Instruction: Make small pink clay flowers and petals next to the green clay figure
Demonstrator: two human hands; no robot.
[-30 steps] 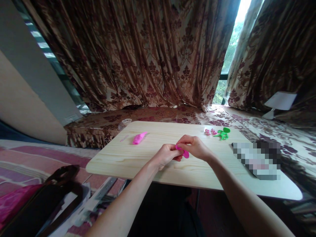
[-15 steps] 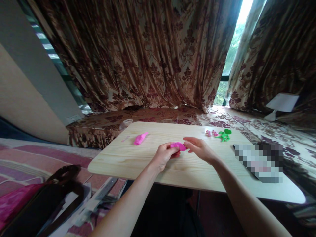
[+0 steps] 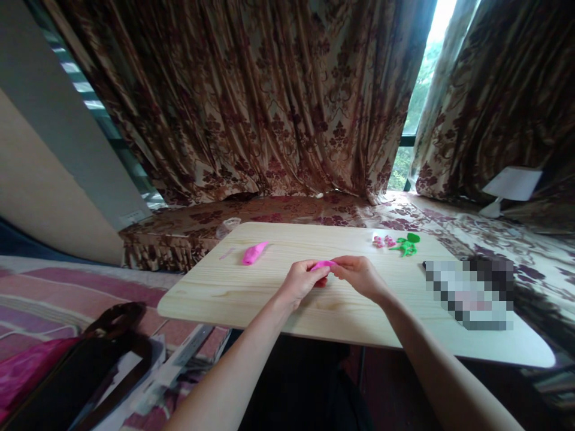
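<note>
A small flat piece of pink clay (image 3: 322,264) is pinched between both hands above the middle of the light wooden table (image 3: 251,293). My left hand (image 3: 302,281) grips its left end with curled fingers. My right hand (image 3: 359,276) pinches its right end with thumb and fingertips. A bigger roll of pink clay (image 3: 253,252) lies on the table to the far left of my hands.
Small pink clay bits (image 3: 383,241) and a green clay figure (image 3: 406,244) lie at the table's far right. A blurred-out object (image 3: 469,291) rests on the right edge. A black bag (image 3: 90,365) sits low left. A white lamp (image 3: 510,188) stands at right before patterned curtains.
The right hand let go of the pink piece half a second ago and now pinches it again. Both hands have risen slightly and closed together.
</note>
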